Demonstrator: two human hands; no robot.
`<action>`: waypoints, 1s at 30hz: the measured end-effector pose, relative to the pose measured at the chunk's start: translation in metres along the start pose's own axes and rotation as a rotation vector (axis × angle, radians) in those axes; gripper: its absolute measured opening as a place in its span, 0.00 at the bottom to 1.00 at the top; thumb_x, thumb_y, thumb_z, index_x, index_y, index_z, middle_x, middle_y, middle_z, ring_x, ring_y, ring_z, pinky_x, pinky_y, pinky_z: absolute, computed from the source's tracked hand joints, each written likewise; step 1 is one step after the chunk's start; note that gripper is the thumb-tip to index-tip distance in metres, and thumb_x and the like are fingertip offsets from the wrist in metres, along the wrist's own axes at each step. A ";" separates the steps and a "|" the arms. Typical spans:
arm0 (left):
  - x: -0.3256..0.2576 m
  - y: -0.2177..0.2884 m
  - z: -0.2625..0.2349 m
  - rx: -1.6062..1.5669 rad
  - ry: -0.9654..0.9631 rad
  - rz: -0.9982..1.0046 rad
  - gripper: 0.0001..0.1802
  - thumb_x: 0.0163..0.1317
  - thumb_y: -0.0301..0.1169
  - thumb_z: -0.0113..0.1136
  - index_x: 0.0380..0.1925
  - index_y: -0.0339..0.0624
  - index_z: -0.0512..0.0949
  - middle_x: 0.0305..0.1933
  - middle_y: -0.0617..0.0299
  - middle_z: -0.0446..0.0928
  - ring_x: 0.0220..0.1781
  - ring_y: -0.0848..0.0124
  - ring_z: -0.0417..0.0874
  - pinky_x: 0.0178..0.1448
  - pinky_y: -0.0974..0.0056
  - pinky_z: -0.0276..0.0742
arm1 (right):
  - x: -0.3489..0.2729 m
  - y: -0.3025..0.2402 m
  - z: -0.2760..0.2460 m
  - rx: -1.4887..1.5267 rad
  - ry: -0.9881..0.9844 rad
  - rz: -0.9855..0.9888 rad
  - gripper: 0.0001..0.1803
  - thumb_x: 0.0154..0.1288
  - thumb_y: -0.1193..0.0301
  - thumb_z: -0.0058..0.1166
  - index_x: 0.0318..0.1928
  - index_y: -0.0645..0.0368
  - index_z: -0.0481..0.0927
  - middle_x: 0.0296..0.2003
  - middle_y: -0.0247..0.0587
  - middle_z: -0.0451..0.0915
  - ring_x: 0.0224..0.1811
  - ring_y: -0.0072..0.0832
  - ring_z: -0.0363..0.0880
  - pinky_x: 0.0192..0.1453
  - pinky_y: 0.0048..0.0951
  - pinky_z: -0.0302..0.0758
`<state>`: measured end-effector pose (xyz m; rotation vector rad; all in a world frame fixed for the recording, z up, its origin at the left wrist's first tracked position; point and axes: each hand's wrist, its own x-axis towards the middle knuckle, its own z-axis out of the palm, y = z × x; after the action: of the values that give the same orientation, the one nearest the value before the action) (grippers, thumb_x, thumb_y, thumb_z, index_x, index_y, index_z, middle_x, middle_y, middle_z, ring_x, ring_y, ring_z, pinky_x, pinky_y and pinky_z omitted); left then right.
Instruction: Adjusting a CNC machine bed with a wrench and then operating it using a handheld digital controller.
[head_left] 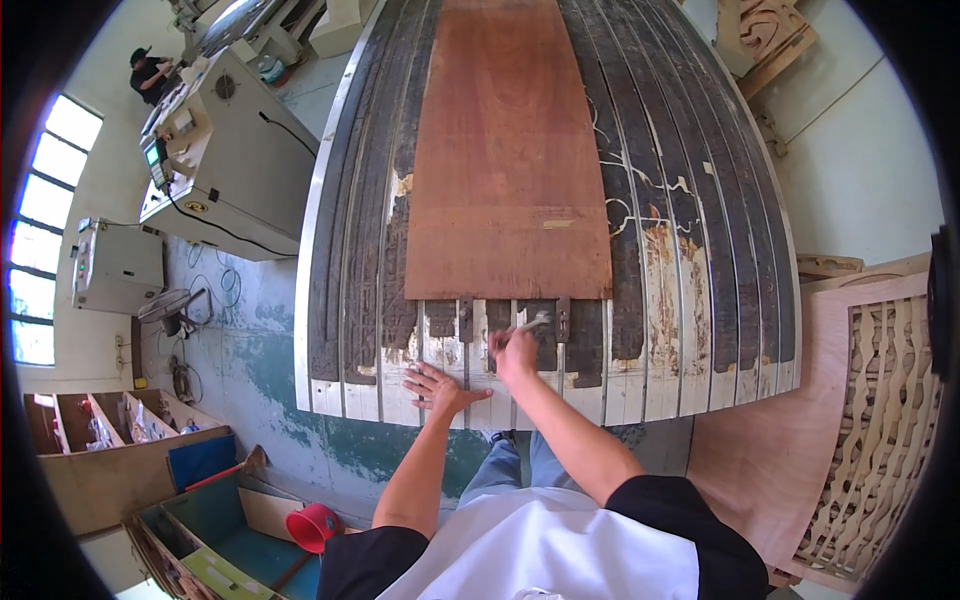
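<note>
My left hand (440, 390) lies with fingers spread on the pale front edge of a slotted machine bed (600, 395). My right hand (514, 355) is closed around a metal wrench (537, 321), whose head points toward the right-hand clamp. Two small dark metal clamps, a left one (465, 320) and a right one (563, 319), sit at the near edge of a brown wooden panel (505, 190) lying on the bed. Most of the wrench's handle is hidden in my fist.
At the left stands a grey control cabinet (240, 160) with a handheld controller (157, 163). A person (150, 75) is behind it. Lower left are a wooden bin (190, 535) and a red bucket (313, 527). Cut wooden lattice pieces (870, 430) lean at the right.
</note>
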<state>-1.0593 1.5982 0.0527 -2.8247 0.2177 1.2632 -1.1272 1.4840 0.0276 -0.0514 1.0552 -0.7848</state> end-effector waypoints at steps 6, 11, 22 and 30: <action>0.000 0.003 0.001 0.055 -0.010 0.010 0.90 0.20 0.61 0.79 0.65 0.30 0.18 0.70 0.31 0.17 0.73 0.39 0.17 0.69 0.31 0.32 | -0.039 -0.048 -0.109 -1.118 -0.184 -0.234 0.06 0.66 0.73 0.45 0.37 0.63 0.72 0.20 0.40 0.74 0.20 0.27 0.75 0.24 0.33 0.72; 0.004 0.003 0.001 0.087 -0.040 -0.024 0.90 0.22 0.61 0.79 0.64 0.30 0.18 0.70 0.31 0.18 0.73 0.39 0.18 0.69 0.31 0.32 | -0.011 -0.169 -0.106 -1.633 -0.091 -1.010 0.05 0.58 0.78 0.51 0.35 0.60 0.78 0.31 0.51 0.77 0.39 0.48 0.75 0.44 0.45 0.70; 0.001 0.007 0.001 0.092 -0.024 -0.034 0.89 0.22 0.62 0.78 0.64 0.30 0.18 0.70 0.30 0.18 0.73 0.40 0.18 0.69 0.32 0.33 | 0.050 -0.233 -0.055 -1.934 -0.646 -1.110 0.08 0.57 0.70 0.55 0.27 0.62 0.79 0.28 0.50 0.73 0.38 0.47 0.72 0.48 0.42 0.70; 0.004 0.002 0.001 0.065 -0.017 -0.027 0.90 0.21 0.61 0.79 0.64 0.31 0.17 0.70 0.31 0.15 0.73 0.39 0.18 0.68 0.31 0.33 | 0.037 -0.218 -0.061 -2.188 -0.561 -0.923 0.14 0.64 0.63 0.51 0.29 0.62 0.74 0.28 0.54 0.78 0.35 0.50 0.78 0.39 0.48 0.74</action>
<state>-1.0579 1.5955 0.0489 -2.7520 0.2157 1.2503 -1.2870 1.3218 0.0540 -2.5540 0.8161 0.0317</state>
